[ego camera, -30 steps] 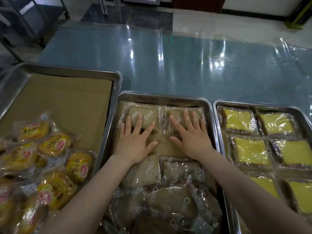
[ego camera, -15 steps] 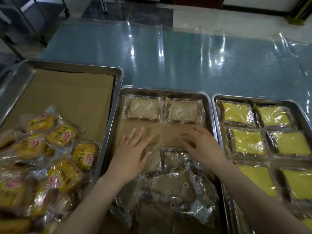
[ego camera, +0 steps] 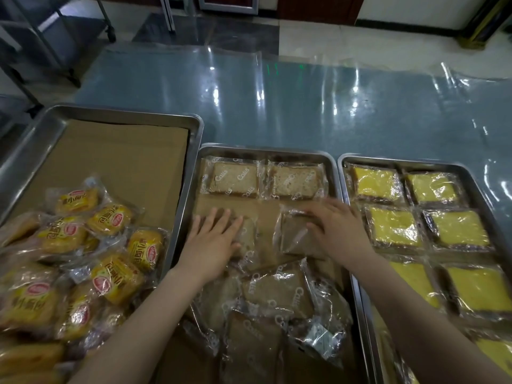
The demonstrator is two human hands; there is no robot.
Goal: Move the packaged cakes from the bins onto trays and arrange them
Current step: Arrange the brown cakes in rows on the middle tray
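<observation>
2 brown packaged cakes (ego camera: pixel 264 179) lie flat, side by side, at the middle tray's (ego camera: pixel 266 149) far end; others lie jumbled nearer.

Both hands, left (ego camera: pixel 213 239) and right (ego camera: pixel 336 231), press flat on wrapped cakes (ego camera: pixel 293 236) in the middle tray (ego camera: pixel 266 149).

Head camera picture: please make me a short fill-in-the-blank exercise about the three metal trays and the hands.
1. The square yellow wrapped cakes lie in the ___ metal tray.
2. Both hands rest in the ___ metal tray.
3. The far row of the middle metal tray holds ___ brown wrapped cakes.

Missing words: right; middle; two
</observation>
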